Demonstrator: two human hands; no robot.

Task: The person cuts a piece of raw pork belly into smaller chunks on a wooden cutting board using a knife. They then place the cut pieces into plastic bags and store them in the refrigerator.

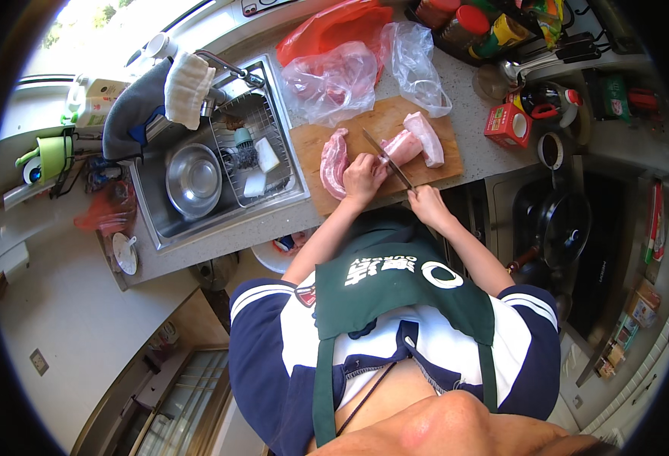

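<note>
A wooden cutting board (306, 139) lies on the counter before me with pieces of raw pork on it. My right hand (430, 205) grips the handle of a kitchen knife (375, 142), whose blade slants up and left across the middle piece of pork (404, 147). My left hand (364, 175) presses on the near left end of that piece, close beside the blade; its fingertips are partly hidden. A long strip of pork (334, 157) rests left of my left hand. Another fatty slab (426, 139) leans against the middle piece on the right.
Plastic bags, one red (329, 28) and one clear with meat inside (334, 80), lie behind the board. To the left, a sink (158, 228) holds a metal bowl (193, 181) and a wire rack (283, 182). A lidded pan (565, 228) stands on the stove at right.
</note>
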